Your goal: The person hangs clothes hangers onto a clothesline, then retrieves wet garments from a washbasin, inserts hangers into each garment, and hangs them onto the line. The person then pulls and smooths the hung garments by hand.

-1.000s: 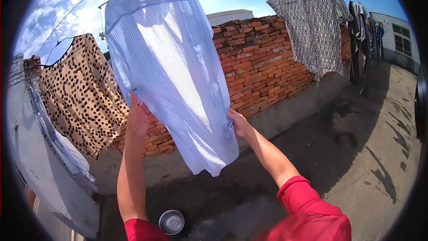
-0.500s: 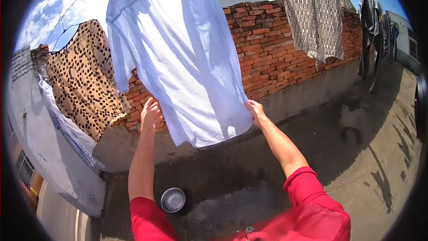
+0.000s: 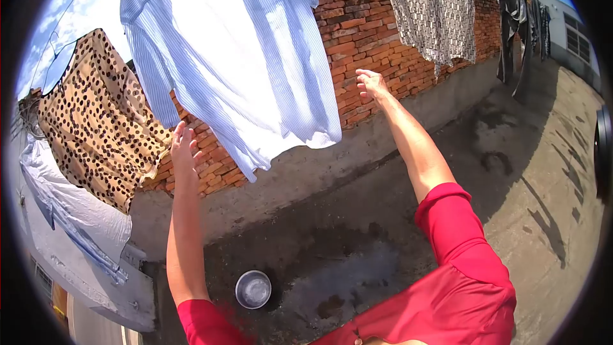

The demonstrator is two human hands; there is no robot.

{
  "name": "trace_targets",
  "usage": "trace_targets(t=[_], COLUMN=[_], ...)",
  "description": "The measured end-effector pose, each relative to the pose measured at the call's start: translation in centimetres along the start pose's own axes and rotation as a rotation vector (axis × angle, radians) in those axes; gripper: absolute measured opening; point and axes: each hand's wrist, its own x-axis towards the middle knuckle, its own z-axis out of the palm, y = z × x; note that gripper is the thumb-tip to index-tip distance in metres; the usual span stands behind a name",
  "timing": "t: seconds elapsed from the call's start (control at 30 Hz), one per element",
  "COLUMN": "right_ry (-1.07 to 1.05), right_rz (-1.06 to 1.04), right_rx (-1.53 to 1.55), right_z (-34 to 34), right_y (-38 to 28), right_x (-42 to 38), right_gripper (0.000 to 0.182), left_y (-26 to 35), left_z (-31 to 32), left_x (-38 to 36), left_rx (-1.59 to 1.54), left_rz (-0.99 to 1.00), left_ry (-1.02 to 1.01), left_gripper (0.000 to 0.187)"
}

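A blue-and-white striped shirt (image 3: 255, 57) hangs before me, bright with sunlight, its lower hem lifted at an angle. My left hand (image 3: 184, 145) is raised just below the shirt's left sleeve, fingers apart and holding nothing. To the right of the shirt, my right hand (image 3: 371, 84) is up in the air, apart from the cloth. Its fingers are loosely bent and nothing is in them. The top of the shirt runs out of view.
A tan cloth with dark spots (image 3: 96, 115) hangs at left, above a white cloth (image 3: 76, 201). A patterned shirt (image 3: 434, 13) and dark trousers (image 3: 516, 19) hang at right. Behind stands a brick wall (image 3: 357, 38). A metal basin (image 3: 253, 289) sits on the ground.
My right hand has let go of the shirt's lower edge and moved up and right. The shirt's hem has swung upward. My left hand has shifted left and up, toward the sleeve.
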Motion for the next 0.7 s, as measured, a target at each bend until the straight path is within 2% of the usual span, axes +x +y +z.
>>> trace_targets(t=[0.07,0.13,0.2,0.27,0.3,0.33,0.4,0.43,0.53,0.6,0.7], right_ry=[0.015,0.000,-0.043,-0.067,-0.091,-0.113,-0.272,-0.380,-0.649,-0.817,-1.019], right_rz=[-0.022,-0.027,0.037,-0.019,-0.003,0.014,0.056,0.067,0.073,0.074,0.058], right_rx=[0.078,0.204,0.172,0.207,0.292,0.376,0.512,0.558,0.595,0.596,0.588], right_z=[1.9,4.5,7.1,9.7,11.0,12.3,15.1,16.6,21.2,24.3,25.9], right_y=[-1.0,-0.5,-0.2,1.2,1.2,1.2,0.6,0.5,0.8,1.2,2.1], right_x=[1.8,4.7,7.0,9.9,10.9,11.8,14.1,14.9,16.1,15.7,14.1], right_gripper=[0.034,0.033,0.033,0.030,0.029,0.029,0.028,0.028,0.027,0.027,0.026], left_y=[-2.9,-7.5,-9.4,-10.0,-10.0,-9.8,-9.0,-9.8,-9.8,-11.7,-9.8], left_z=[-1.9,-3.1,-2.9,-1.0,0.4,1.6,3.9,4.1,5.5,4.2,4.8], left_x=[0.8,3.7,5.5,5.8,6.1,6.3,6.4,5.2,2.4,1.7,0.8], left_rx=[0.174,0.060,0.039,-0.214,-0.312,-0.360,-0.457,-0.589,-0.601,-0.739,-0.614], left_rz=[0.075,0.061,0.009,-0.106,-0.026,-0.103,-0.246,-0.242,-0.049,-0.069,-0.074], left_ry=[-0.024,-0.089,0.011,0.070,-0.027,-0.043,-0.061,-0.043,-0.219,-0.113,0.047], left_gripper=[0.044,0.042,0.041,0.038,0.044,0.047,0.054,0.055,0.050,0.043,0.043])
